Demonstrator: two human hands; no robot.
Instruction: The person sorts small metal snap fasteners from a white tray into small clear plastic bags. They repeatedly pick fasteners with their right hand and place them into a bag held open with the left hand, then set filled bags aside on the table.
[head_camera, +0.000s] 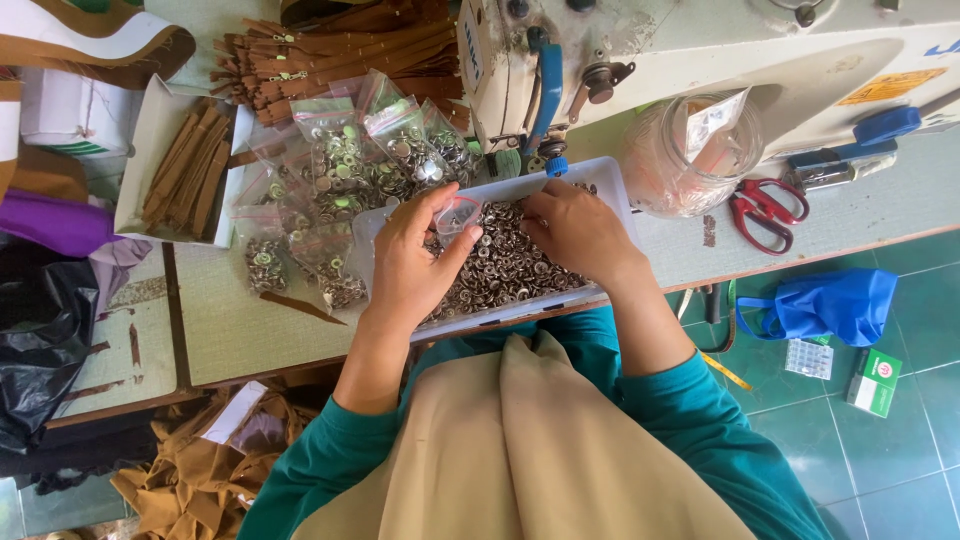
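Over the white tray (612, 185) of metal snap buttons (505, 265), the left hand (412, 262) pinches a small clear bag (457, 214), while the right hand (578, 230) fingers curl down onto the buttons.

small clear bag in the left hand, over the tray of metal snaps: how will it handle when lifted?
The small clear bag looks like thin film, so probably floppy and slick. It seems nearly empty in the left hand, so likely very light. Once filled from the tray, probably saggy and heavy, like the filled bags.

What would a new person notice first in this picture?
Probably the white tray full of small metal snap buttons at the table's near edge, with both hands in it: the left hand pinches a small clear bag, the right hand rests on the buttons. Next, the filled button bags piled left of the tray, and red-handled scissors to its right.
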